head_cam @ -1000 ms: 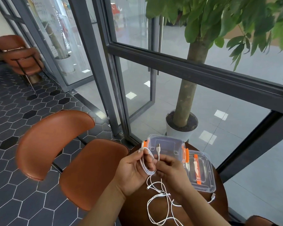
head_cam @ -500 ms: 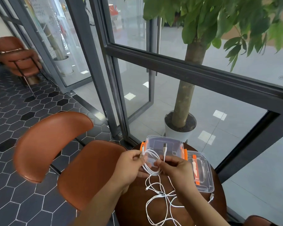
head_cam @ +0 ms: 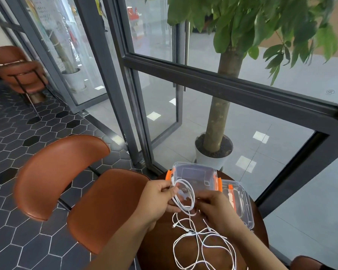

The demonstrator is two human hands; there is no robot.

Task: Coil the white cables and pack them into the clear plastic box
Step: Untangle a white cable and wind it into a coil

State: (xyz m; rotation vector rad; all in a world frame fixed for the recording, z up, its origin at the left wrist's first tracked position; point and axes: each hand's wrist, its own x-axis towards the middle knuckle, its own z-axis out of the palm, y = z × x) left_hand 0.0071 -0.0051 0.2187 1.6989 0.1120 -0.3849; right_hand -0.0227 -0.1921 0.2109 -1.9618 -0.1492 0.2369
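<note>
White cable coil (head_cam: 183,197) pinched by left hand (head_cam: 158,199) and right hand (head_cam: 215,209) before clear plastic box (head_cam: 195,174); loose grip risks unravelling onto tangled cables (head_cam: 203,244).

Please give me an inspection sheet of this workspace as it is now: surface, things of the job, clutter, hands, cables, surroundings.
Surface: round dark brown table, small and mostly covered.
Job's things: clear plastic box with orange latches, open, no cable in it yet; its clear lid lies beside it on the right.
Clutter: nothing seen.
Hands: left hand pinches the coiled white cable at its left side; right hand holds the coil's lower right.
Cables: one being coiled above the table; loose white cables lie tangled on the table near the person.
Surroundings: brown chair at left, potted tree behind glass, hexagon tile floor.
</note>
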